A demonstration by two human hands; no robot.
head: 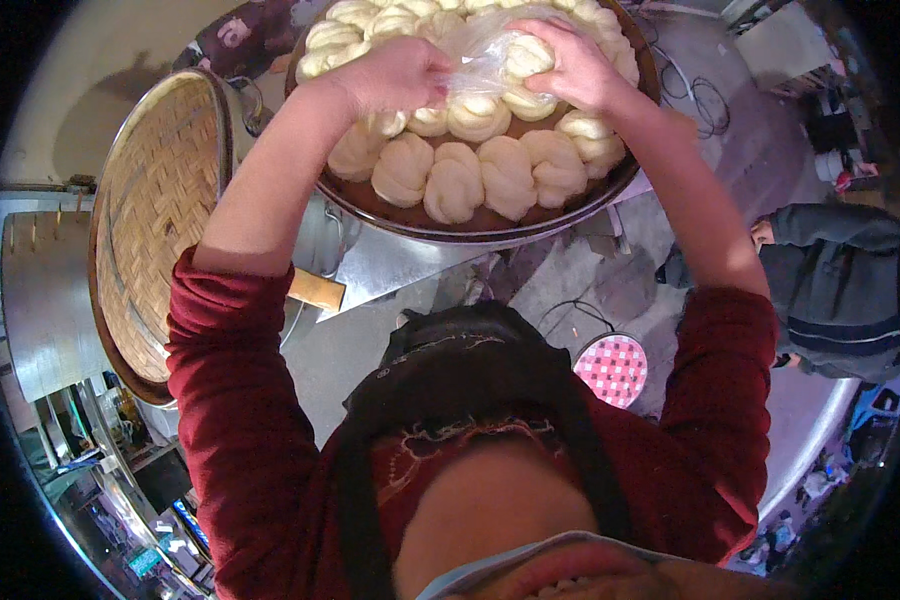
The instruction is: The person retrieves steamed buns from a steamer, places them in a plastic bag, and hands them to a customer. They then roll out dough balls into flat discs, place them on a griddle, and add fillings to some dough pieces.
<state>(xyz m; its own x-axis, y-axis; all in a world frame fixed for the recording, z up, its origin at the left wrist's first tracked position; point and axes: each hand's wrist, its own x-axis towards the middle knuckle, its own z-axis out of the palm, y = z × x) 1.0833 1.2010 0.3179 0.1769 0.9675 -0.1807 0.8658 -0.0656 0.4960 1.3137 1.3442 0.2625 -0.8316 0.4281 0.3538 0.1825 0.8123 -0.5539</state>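
A large round steamer tray [480, 235] filled with pale twisted buns [454, 184] lies before me. My left hand [401, 79] has its fingers closed on the edge of a clear plastic bag [476, 64] over the buns. My right hand [574, 64] grips one twisted bun [529, 55], its fingers curled around it at the bag's right side. Thin plastic lies over or around part of that bun; how far inside the bag it sits, I cannot tell. More buns crowd the tray behind both hands, and a row lies along its near side.
A round woven bamboo lid [157, 225] stands on edge at left, near a metal drum [49, 300]. Under the tray is a metal surface [397, 262]. A pink checked stool [613, 371] stands behind on the floor. At right is a person in a dark jacket [832, 292].
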